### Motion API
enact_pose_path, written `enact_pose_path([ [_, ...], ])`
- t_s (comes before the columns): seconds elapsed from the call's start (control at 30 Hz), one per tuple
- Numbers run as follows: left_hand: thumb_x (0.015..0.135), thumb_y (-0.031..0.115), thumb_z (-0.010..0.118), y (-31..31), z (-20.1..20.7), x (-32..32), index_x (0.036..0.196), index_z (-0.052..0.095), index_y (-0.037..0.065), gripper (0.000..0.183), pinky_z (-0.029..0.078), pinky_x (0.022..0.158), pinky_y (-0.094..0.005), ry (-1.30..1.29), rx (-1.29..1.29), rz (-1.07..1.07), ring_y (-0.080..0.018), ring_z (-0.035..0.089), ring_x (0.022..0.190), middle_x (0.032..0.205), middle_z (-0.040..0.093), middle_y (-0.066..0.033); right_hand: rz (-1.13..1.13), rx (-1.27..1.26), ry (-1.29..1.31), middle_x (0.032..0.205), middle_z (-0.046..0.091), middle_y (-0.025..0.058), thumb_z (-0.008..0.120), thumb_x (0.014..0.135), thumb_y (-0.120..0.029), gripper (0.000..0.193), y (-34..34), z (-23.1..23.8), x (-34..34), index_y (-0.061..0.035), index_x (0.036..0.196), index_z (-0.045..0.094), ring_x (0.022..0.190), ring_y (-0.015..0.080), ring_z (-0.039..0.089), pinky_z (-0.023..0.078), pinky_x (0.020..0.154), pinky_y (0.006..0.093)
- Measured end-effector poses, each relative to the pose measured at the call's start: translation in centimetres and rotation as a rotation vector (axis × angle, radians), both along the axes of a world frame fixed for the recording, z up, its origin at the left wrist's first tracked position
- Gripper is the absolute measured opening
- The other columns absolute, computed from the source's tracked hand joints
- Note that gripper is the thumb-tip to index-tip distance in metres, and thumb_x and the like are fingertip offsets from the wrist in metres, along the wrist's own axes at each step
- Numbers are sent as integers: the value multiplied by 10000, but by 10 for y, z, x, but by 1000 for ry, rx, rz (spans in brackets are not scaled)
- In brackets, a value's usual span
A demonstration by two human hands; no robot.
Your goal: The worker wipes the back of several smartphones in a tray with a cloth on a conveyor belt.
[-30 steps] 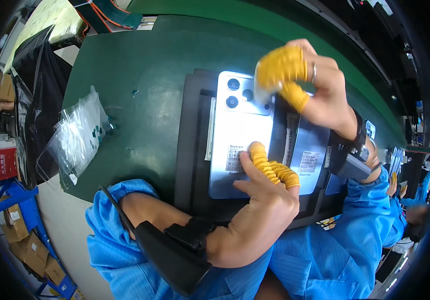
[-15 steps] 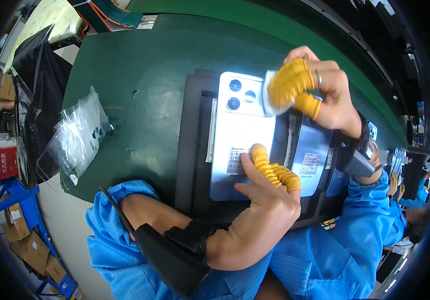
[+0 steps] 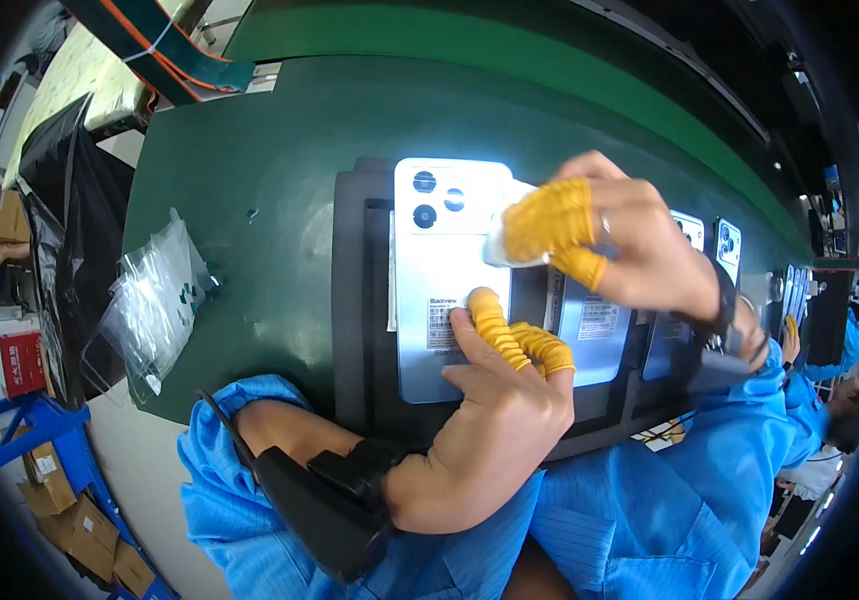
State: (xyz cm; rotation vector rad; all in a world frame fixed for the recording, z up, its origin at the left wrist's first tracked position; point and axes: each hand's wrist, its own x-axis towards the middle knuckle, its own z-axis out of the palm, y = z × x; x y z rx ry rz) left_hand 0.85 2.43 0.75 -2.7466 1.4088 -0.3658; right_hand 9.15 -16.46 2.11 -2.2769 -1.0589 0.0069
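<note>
A pale blue smartphone [image 3: 425, 355] lies back side up, with its camera lenses at the far end and a printed label in its lower half. My left hand [image 3: 500, 415] rests its fingertips on the phone's back by the label, yellow covers on some fingers. They are stretched out and lightly bent, pressing down on it. My right hand [image 3: 620, 230], also in yellow finger covers, is closed around a white wiping cloth [image 3: 498, 243]. That cloth touches the phone's right edge below the camera area. Another blue smartphone [image 3: 593, 345] lies just to the right, partly behind my right hand.
Under the phones is a black tray [image 3: 353, 300] on a green table [image 3: 270, 170]. More smartphones [image 3: 728, 245] line up to the right. Clear plastic bags [image 3: 155, 305] lie at left, beside a black bag [image 3: 65, 230]. Cardboard boxes [image 3: 90, 530] stand on a blue rack. Another person's hand [image 3: 791, 340] shows far right.
My right hand has moved the white cloth down along the phone's right edge from beside the camera area. My left hand keeps its place on the phone. The whole view has shifted slightly.
</note>
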Motion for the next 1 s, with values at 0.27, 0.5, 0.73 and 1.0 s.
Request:
enact_pose_path([
  [0.27,694,58,568,-3,-6,4,854,587,-2,172,378,350,-255,-17,22,36,-405,663,708,653,617,-262,-634,35,-320,1018,661,115,671,768,-15,241,-91,66,-88,7,1007,644,990,232,619,436,945,364],
  [0.5,767,314,667,-8,7,4,955,575,39,346,463,425,-309,-29,115,33,-233,640,620,923,627,-237,-1212,184,-390,1025,656,49,593,845,-16,242,-260,43,-167,-6,1084,631,941,106,590,451,849,237],
  [0.73,700,240,732,-5,17,7,842,573,40,292,463,431,-313,112,138,137,-234,639,584,582,571,-105,-1559,-372,-880,811,632,180,653,749,-90,164,-351,-5,-203,24,866,654,734,317,600,466,678,371],
  [1.0,749,260,700,7,21,12,861,623,61,242,492,512,-332,172,-27,93,-243,636,619,834,661,-150,-1510,-282,-642,984,658,143,637,822,-153,302,-342,-27,-210,-31,1098,623,895,275,627,464,798,337],
])
